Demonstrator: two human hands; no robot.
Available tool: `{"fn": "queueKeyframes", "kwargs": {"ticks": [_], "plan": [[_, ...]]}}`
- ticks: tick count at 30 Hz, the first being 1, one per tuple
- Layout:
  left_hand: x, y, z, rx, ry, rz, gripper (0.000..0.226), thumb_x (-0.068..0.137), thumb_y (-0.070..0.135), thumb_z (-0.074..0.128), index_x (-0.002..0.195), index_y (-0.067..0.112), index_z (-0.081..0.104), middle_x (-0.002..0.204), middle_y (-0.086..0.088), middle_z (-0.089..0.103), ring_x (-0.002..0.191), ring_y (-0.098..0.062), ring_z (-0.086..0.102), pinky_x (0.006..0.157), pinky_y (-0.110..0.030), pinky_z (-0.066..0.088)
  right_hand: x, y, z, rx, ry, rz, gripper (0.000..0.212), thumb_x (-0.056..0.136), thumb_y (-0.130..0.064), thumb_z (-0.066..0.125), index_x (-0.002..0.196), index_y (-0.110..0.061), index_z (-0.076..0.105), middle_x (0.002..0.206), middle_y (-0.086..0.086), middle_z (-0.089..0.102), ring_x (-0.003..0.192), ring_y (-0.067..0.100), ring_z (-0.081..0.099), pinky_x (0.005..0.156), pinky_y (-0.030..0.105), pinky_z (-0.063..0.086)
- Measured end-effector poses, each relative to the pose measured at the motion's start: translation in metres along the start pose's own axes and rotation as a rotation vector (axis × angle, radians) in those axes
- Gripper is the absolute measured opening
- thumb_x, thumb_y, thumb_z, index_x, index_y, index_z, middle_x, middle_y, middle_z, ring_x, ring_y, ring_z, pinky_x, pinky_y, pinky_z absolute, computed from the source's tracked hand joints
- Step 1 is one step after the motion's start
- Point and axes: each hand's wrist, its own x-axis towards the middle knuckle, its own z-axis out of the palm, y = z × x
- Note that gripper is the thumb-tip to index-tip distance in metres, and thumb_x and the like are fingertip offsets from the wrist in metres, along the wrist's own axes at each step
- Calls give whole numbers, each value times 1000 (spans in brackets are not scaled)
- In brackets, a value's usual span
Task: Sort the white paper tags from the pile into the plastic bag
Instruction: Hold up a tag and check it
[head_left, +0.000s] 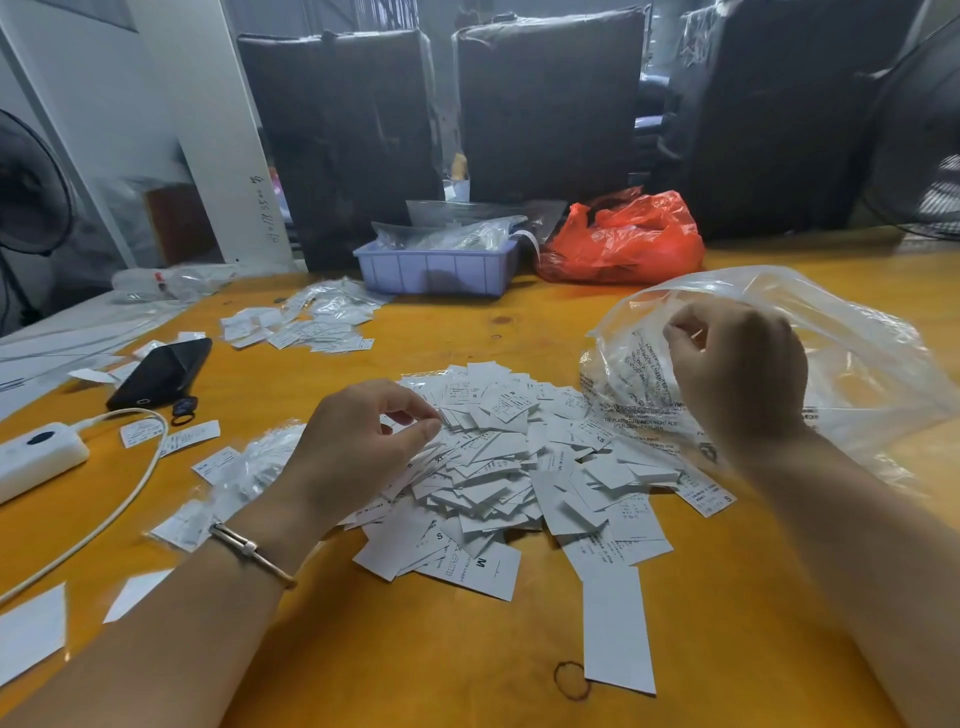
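A pile of white paper tags (498, 467) lies in the middle of the yellow table (415, 649). My left hand (358, 441) rests on the pile's left edge, thumb and fingers pinching at tags there. To the right, a clear plastic bag (857, 364) with printed text lies open, with several tags inside. My right hand (737, 364) is at the bag's mouth, fingers curled around its rim; whether it also holds a tag is hidden.
A black phone (161, 371), a white power strip (36, 457) and its cable lie at left. A second tag heap (306, 325), a lilac bin (436, 267) and a red bag (623, 239) sit farther back. Loose tags dot the left side.
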Motion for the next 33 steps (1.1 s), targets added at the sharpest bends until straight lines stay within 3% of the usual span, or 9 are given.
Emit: {"fn": "queueKeyframes", "kwargs": {"ticks": [4, 8, 11, 14, 16, 20, 26, 31, 33], "plan": [[-1, 2, 2, 1, -13, 7, 3, 87, 23, 74, 87, 26, 76, 88, 16, 69, 88, -3, 63, 79, -33, 55, -3, -17, -10, 572, -64, 120, 8, 80, -7, 73, 81, -3, 68, 74, 9, 71, 68, 25, 69, 67, 37, 56], [-2, 7, 2, -151, -75, 3, 26, 80, 47, 70, 100, 31, 73, 93, 20, 70, 91, 6, 63, 71, -17, 48, -13, -43, -20, 1209, -419, 345, 24, 71, -2, 76, 90, 5, 63, 75, 14, 73, 65, 20, 70, 62, 27, 50], [-3, 12, 2, -353, -208, -17, 44, 78, 57, 69, 117, 35, 66, 107, 17, 72, 102, 3, 64, 82, -21, 52, -23, -56, -18, 1341, -679, 392, 31, 62, -10, 75, 90, -4, 64, 77, 13, 74, 66, 19, 68, 65, 27, 46], [-5, 17, 6, -533, -346, -54, 55, 78, 49, 69, 129, 31, 57, 111, 7, 73, 102, -8, 69, 81, -25, 57, -32, -65, -15, 1416, -763, 376, 29, 60, -5, 76, 88, -4, 66, 76, 15, 72, 65, 22, 65, 63, 25, 47], [-6, 20, 8, -581, -379, -41, 44, 82, 39, 72, 123, 25, 62, 105, 1, 75, 96, -13, 71, 74, -22, 56, -36, -68, -14, 1428, -768, 363, 29, 59, -3, 76, 86, -2, 66, 74, 14, 71, 63, 22, 64, 62, 23, 50], [-6, 21, 6, -647, -319, -7, 19, 76, 27, 75, 86, 11, 75, 75, -9, 74, 68, -18, 68, 62, -21, 52, -35, -67, -15, 1350, -737, 328, 33, 59, -4, 78, 89, 1, 67, 70, 7, 67, 64, 16, 62, 62, 20, 51], [-3, 15, 5, -614, -211, -67, 19, 77, 26, 72, 83, 8, 77, 74, -10, 74, 62, -16, 66, 56, -18, 49, -25, -57, -15, 1179, -549, 336, 21, 65, 1, 79, 83, 0, 69, 69, 6, 70, 62, 13, 63, 62, 21, 52], [-3, 11, 3, -615, -182, -96, 15, 91, 16, 64, 88, 11, 78, 80, -11, 76, 67, -17, 68, 58, -16, 50, -6, -17, -10, 220, -22, -29, 15, 81, 6, 63, 87, -3, 74, 83, 12, 73, 77, 29, 66, 73, 32, 50], [-4, 13, 3, -614, -183, -95, 15, 86, 23, 67, 87, 12, 78, 79, -11, 76, 66, -17, 68, 58, -16, 50, -1, -6, -9, 43, 76, -106, 22, 80, 10, 56, 86, 1, 75, 86, 18, 72, 81, 36, 65, 77, 35, 49]]}}
